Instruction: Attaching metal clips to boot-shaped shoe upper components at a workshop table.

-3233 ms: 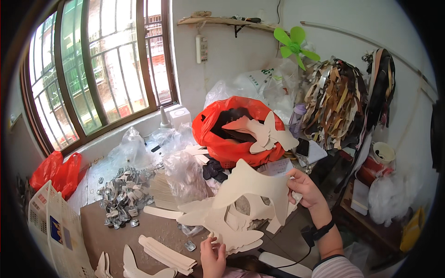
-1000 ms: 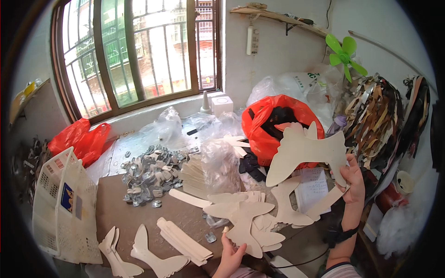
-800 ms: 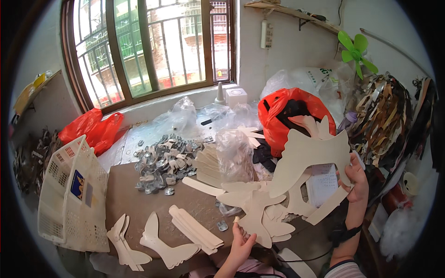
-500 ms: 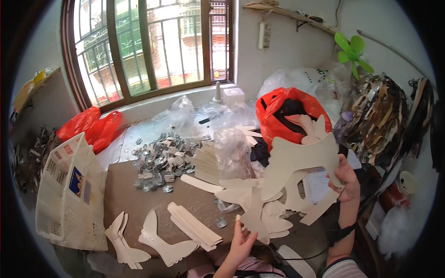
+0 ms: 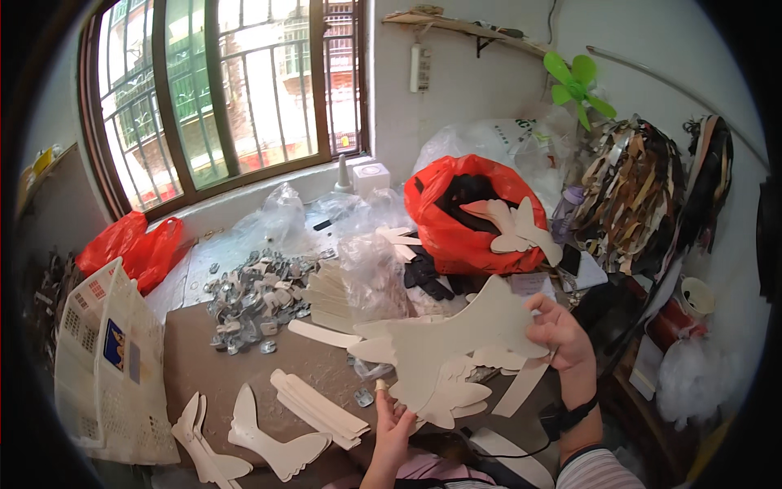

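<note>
A large cream cut-out sheet piece [image 5: 464, 346] with curved edges, like flat leather or lining material, spans the space between my hands above the table. My right hand [image 5: 562, 332] is closed on its upper right end, fingers curled round the edge. At its lower left end is my left hand [image 5: 394, 420], thumb up with a tan cover on the tip, fingers closed at the piece's edge. Beneath and around it lie more cream wing-shaped pieces [image 5: 468, 399], partly hidden. A cream strip [image 5: 521, 387] slants below my right hand.
Left of my hands lie stacked strips [image 5: 318, 407] and curved cut-outs [image 5: 273, 432]. Behind them are a heap of metal clips [image 5: 252, 297] and a clear plastic bag [image 5: 371, 269]. A white basket [image 5: 114, 367] stands left; a red bag [image 5: 456, 236] and green fan [image 5: 580, 88] stand beyond.
The large cream piece has come down and left in my right hand, its lower end now at my left hand. The whole view has shifted, so the scene sits further left.
</note>
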Motion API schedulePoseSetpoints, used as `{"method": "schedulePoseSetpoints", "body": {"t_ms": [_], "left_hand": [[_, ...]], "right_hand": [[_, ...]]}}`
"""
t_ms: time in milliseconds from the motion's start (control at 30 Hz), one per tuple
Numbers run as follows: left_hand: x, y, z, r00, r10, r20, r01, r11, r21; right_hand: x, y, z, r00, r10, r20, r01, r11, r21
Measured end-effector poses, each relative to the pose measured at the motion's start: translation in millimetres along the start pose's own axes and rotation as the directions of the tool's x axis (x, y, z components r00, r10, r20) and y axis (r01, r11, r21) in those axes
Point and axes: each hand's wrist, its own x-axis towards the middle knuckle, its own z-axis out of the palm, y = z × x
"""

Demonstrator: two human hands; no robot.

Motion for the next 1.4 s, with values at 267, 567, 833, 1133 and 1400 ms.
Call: {"method": "schedulePoseSetpoints", "body": {"t_ms": [267,567,833,1133,1400], "left_hand": [[6.9,-11.9,-9.5,0.996,-0.084,0.040,0.088,0.987,-0.131],[24.6,-19.5,6.2,0.999,-0.030,0.039,0.034,0.993,-0.113],[51.2,-33.6,42.4,0.964,-0.155,0.217,0.163,0.986,-0.019],[70.2,-68.1,95.2,0.905,-0.269,0.329,0.262,0.963,0.066],[81.6,-93.6,124.6,0.873,-0.347,0.343,0.319,0.938,0.136]], "right_hand": [[-18.1,10.1,6.6,0.959,0.233,0.158,-0.200,0.959,-0.201],[-7.4,36.1,-18.8,0.943,0.318,0.097,-0.270,0.902,-0.337],[-6.4,54.0,-14.2,0.990,0.121,0.068,-0.065,0.837,-0.544],[-21.7,74.1,-24.3,0.987,-0.156,-0.037,0.091,0.736,-0.671],[-18.4,72.4,-34.0,0.988,-0.154,-0.004,0.121,0.795,-0.594]]}}
